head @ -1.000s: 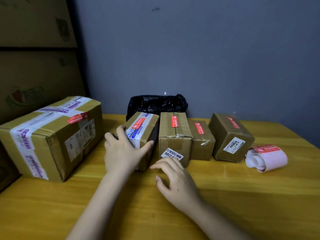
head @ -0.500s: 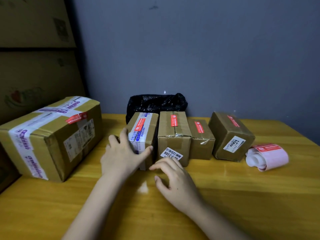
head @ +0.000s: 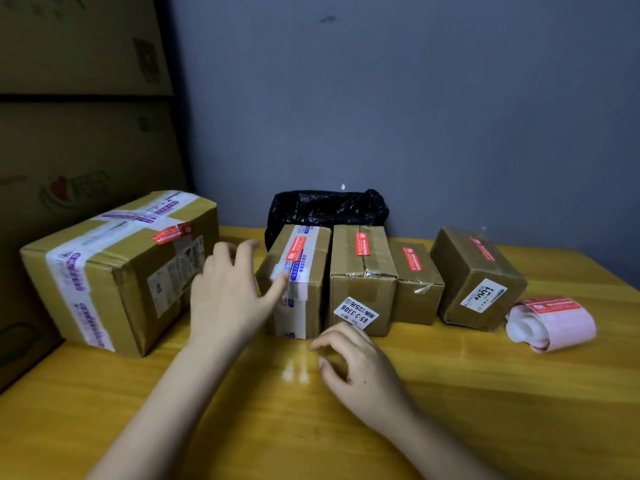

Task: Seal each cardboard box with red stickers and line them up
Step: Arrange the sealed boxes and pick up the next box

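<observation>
Resting against the taped cardboard box, left hand fingers straight; right hand loosely curled, empty.

Probably my home packing corner: taped parcels on yellow table, big cartons stacked by grey wall.

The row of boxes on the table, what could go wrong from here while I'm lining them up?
1. Your left hand is on the taped box at the row's left end; a hard shove could knock the box with the white label askew.
2. The rightmost box sits angled and apart, so the line may end up crooked.
3. The sticker roll lies on its side near the table edge and might roll off.
</observation>
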Available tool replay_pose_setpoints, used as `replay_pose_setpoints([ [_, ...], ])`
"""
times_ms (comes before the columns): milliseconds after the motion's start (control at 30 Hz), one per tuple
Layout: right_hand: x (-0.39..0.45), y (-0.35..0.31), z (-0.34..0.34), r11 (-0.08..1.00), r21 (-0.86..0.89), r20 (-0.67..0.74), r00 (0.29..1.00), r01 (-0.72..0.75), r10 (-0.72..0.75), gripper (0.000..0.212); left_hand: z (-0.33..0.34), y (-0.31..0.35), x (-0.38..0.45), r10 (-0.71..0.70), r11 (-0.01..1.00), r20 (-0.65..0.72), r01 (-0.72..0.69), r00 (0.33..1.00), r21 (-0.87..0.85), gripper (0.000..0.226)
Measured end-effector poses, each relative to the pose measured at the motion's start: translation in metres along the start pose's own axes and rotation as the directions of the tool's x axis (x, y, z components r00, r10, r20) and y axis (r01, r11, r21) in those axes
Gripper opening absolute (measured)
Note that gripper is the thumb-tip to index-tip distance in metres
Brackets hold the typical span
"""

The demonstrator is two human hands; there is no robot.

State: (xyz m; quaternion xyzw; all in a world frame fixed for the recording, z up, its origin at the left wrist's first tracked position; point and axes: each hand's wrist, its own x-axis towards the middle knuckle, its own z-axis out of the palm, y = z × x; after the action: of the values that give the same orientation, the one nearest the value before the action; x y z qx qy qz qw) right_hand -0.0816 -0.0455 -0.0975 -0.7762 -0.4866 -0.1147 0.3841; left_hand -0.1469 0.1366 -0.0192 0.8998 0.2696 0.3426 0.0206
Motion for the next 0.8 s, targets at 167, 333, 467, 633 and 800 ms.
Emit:
replay_pose_setpoints([
  [167,0.008,-0.015,0.001,0.999,0.034,0.054,0.998,0.013,-0.014,0.020,-0.021,-0.024,0.011,0.016,0.998,-0.067,-0.012,0.998,0.056,0.055],
  [333,0.038,-0.053,0.010,0.978,0.182,0.085,0.990,0.099,-0.116,0.020,-0.044,-0.048,0.012,-0.023,0.998,-0.123,0.031,0.992,0.063,0.054],
  [467,0.080,-0.089,0.025,0.944,0.300,0.038,0.987,0.139,-0.157,0.021,-0.049,-0.063,0.006,-0.035,0.999,-0.244,0.042,0.969,0.024,0.059],
  [633,0.146,-0.121,0.053,0.869,0.492,-0.042,0.998,0.054,-0.038,0.025,-0.054,-0.092,0.001,-0.174,0.985,-0.349,0.163,0.921,-0.060,0.075],
  [800,0.210,-0.127,0.073,0.799,0.536,0.085,0.959,-0.272,0.270,0.037,-0.048,-0.113,0.003,-0.348,0.935,-0.273,0.313,0.897,-0.164,0.092],
])
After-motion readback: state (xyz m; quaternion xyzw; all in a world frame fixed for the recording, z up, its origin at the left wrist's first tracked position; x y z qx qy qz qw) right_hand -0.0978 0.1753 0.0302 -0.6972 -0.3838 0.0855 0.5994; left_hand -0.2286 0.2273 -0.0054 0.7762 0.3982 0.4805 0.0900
